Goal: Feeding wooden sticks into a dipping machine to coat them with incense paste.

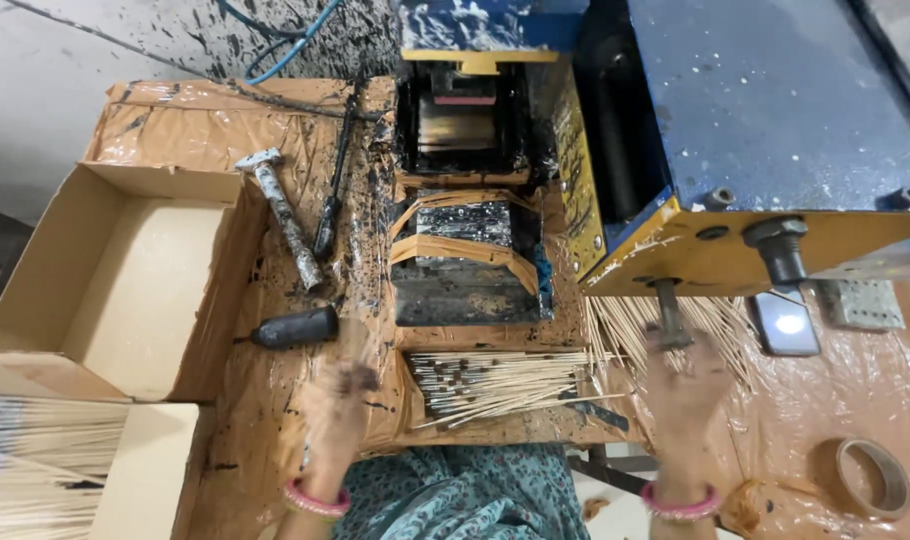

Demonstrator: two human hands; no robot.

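Observation:
Both hands are blurred by motion. My left hand (335, 412), with black-stained fingertips and a pink bangle, hovers over the brown taped table just left of a tray of dark-coated thin sticks (495, 385). My right hand (681, 392), also with a pink bangle, is over a fan of bare pale sticks (630, 328) under the yellow edge of a blue machine (765, 120). I see nothing clearly held in either hand. A black-smeared feed block (467, 260) wrapped in brown tape sits in the middle.
An open cardboard box (115, 280) stands at the left, with a bundle of pale sticks (35, 465) below it. A dirty hammer (285, 225), a dark rod (335, 190) and a black-handled tool (297, 328) lie on the table. A phone (783, 325) and a tape roll (875, 478) are at the right.

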